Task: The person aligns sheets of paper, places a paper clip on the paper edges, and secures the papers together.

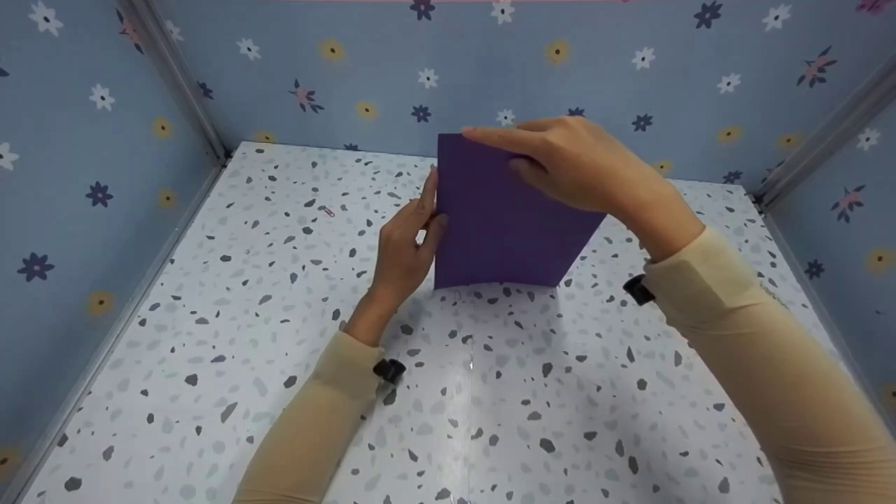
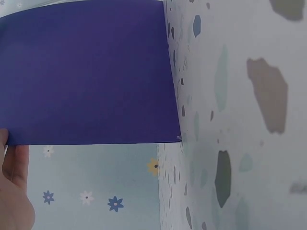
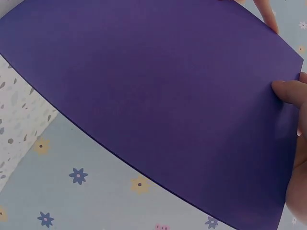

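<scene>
A plain purple sheet of paper [image 1: 514,224] stands upright and slightly bowed, its lower edge at the tabletop. My left hand [image 1: 406,245] pinches its left edge, with the thumb [image 2: 4,136] on the near face and fingers behind. At the top edge, my right hand [image 1: 581,164] grips the sheet, index finger stretched along the edge toward the upper left corner. In the right wrist view the right thumb [image 3: 288,91] presses the face near that corner. The right hand's remaining fingers are mostly hidden behind the sheet.
The speckled white tabletop [image 1: 280,315] is enclosed by blue flowered panels [image 1: 378,70] at the back and both sides. A small red paperclip-like piece [image 1: 329,211] lies on the table to the left of the sheet.
</scene>
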Available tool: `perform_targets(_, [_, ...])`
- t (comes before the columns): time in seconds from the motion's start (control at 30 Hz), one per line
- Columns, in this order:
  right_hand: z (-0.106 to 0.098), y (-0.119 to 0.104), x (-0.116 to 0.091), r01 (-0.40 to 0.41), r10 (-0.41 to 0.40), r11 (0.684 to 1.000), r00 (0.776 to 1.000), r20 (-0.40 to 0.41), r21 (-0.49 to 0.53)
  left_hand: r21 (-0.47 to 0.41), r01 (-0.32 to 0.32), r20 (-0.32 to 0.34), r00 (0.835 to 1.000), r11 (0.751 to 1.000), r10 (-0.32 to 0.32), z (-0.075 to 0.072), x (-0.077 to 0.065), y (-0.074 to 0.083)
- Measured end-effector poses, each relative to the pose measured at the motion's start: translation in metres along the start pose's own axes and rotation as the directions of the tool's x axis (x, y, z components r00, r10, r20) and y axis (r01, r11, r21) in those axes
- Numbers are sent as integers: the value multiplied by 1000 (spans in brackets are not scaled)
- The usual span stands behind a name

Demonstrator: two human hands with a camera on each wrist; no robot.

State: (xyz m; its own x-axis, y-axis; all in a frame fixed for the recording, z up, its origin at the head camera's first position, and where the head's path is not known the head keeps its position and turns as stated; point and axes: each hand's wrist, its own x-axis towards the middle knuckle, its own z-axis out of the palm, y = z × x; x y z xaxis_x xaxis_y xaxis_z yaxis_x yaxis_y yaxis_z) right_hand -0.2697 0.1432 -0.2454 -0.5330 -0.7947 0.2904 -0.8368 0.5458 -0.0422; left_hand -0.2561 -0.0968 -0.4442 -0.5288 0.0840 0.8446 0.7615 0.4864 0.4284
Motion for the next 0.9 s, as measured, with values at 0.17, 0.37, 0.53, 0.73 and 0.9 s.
perform_targets(0.17, [-1, 1, -3, -13, 13, 1000, 1000, 2, 8, -4, 0, 1, 1000, 1000, 0, 0, 0, 0])
perform_targets(0.37, [-3, 3, -7, -23, 23, 1000, 1000, 1, -6, 2, 12, 12, 1000, 1000, -12, 1, 1, 1])
perform_targets(0.53, [-3, 5, -10, -30, 30, 1000, 1000, -4, -7, 3, 13, 12, 1000, 1000, -13, 0, 1, 1])
perform_targets(0.73, [-5, 6, -13, -45, 45, 999, 999, 5, -9, 7, 24, 9, 1000, 1000, -25, -1, 1, 2])
perform_targets(0.9, [-7, 8, -17, -60, 60, 998, 998, 8, -9, 9, 26, 8, 1000, 1000, -26, -1, 1, 2])
